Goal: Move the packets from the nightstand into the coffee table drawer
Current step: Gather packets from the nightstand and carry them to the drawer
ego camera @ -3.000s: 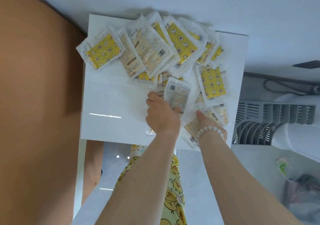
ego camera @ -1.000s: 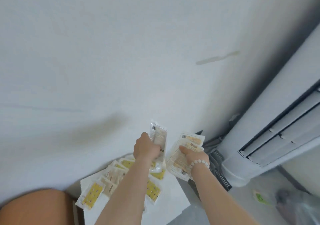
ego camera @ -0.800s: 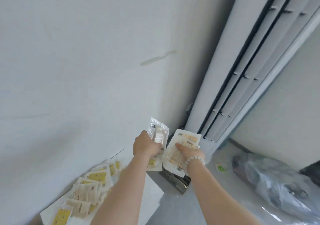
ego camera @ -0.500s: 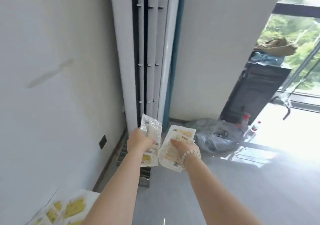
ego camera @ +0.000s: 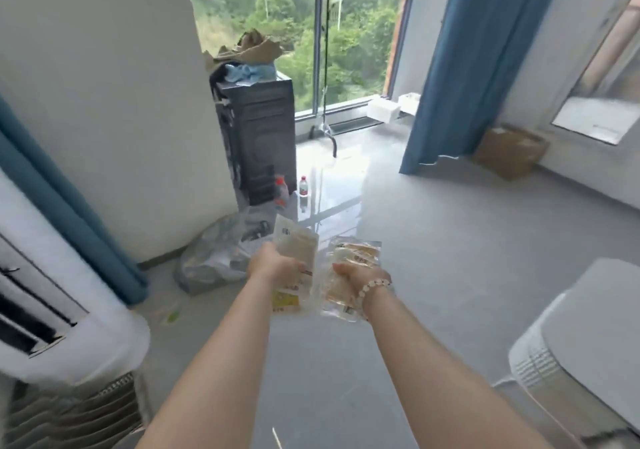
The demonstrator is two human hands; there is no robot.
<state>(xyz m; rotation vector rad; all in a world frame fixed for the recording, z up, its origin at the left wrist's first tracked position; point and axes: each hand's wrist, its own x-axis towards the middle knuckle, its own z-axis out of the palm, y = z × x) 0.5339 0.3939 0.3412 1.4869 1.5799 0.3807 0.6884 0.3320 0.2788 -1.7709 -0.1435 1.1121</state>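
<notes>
Both arms reach out in front of me over the grey floor. My left hand [ego camera: 277, 270] grips a small stack of clear packets [ego camera: 298, 251] with yellow print showing at the bottom. My right hand [ego camera: 360, 277], with a bead bracelet on its wrist, grips a second stack of clear packets [ego camera: 349, 258] fanned out above its fingers. The nightstand and the coffee table drawer are out of view.
A tall white air conditioner [ego camera: 52, 310] stands at the left by a blue curtain [ego camera: 72, 213]. A grey plastic bag [ego camera: 214, 258], a black box [ego camera: 259, 144] and two bottles [ego camera: 303, 185] lie ahead. A white appliance [ego camera: 581, 344] sits at the right.
My view has swung from the nightstand and wall round to the room and window. Both hands lifted their packets off the nightstand and still hold them.
</notes>
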